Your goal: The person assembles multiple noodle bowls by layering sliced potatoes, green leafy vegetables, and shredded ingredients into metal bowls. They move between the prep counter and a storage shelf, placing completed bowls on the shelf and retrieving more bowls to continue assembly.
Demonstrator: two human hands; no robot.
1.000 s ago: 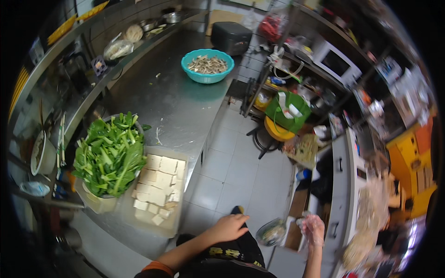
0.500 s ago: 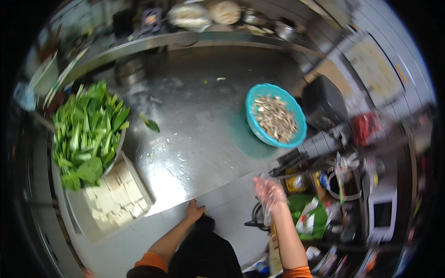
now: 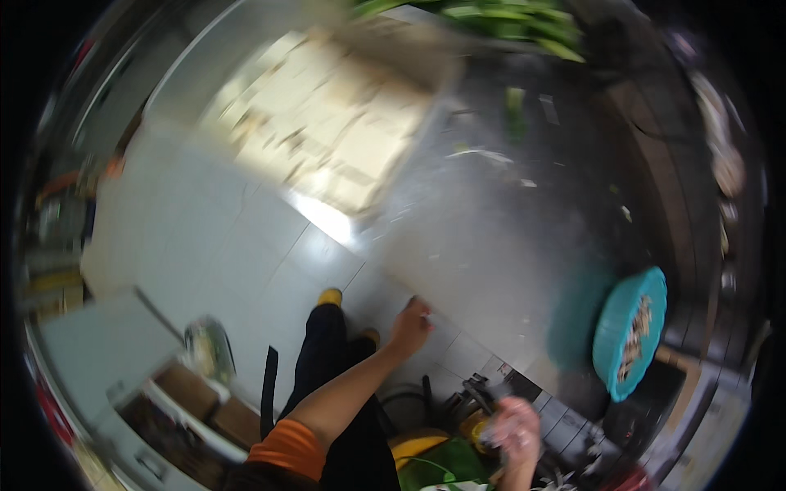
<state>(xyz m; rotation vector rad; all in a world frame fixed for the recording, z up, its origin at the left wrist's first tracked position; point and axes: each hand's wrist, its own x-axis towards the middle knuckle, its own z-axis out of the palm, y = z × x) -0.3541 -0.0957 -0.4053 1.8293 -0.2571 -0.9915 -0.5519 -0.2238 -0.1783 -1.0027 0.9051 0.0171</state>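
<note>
My bare left hand (image 3: 411, 326) is over the floor tiles beside the steel table's near edge, its fingers curled closed; a tiny pale spot shows at the fingertips, too small to name. My right hand (image 3: 516, 430), in a clear plastic glove, is low at the right, near the table corner; motion smears its fingers. A pale rectangular tub (image 3: 184, 78) at the table's left end holds white blocks that look like tofu (image 3: 327, 114). A turquoise basin (image 3: 610, 331) of sliced mushrooms (image 3: 637, 335) stands at the right, apart from both hands.
Leafy greens (image 3: 512, 20) lie at the top edge, past the tub. Scraps and a loose leaf (image 3: 515, 113) dot the steel table (image 3: 491, 245). Behind on the left are a pale cabinet (image 3: 102, 344) and an open drawer (image 3: 176, 409). A green bag (image 3: 446, 466) lies below my right hand.
The view has swung left, so the tub looms larger and the basin sits farther right. My left hand has come up off the table edge area; my right hand is lower in view.
</note>
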